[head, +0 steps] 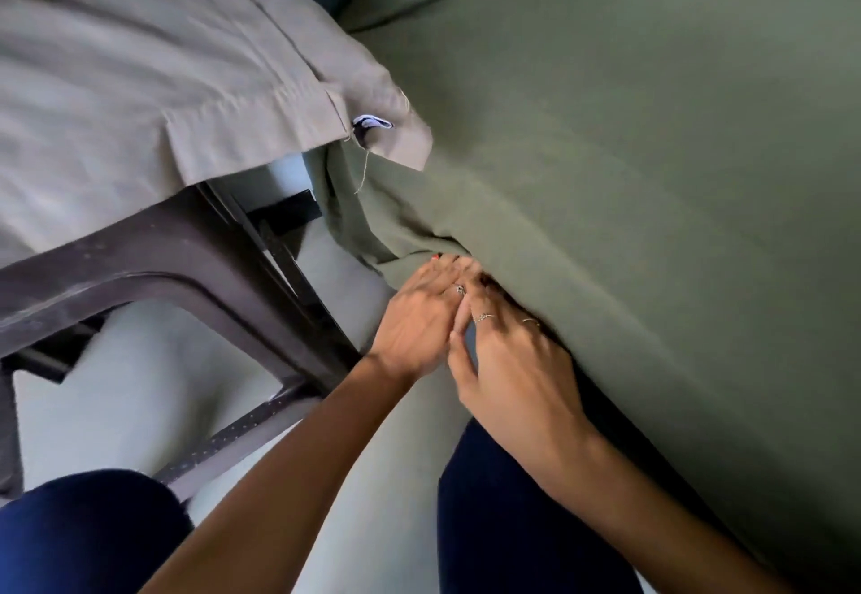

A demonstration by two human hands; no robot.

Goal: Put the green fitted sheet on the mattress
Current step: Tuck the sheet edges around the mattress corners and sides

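The fitted sheet (629,151) on the right is plain olive green. The folded cloth (153,57) at far left is greyish beige, lying on a dark brown chair (153,244). Near trousers (503,523) are navy, the floor (140,398) pale grey.
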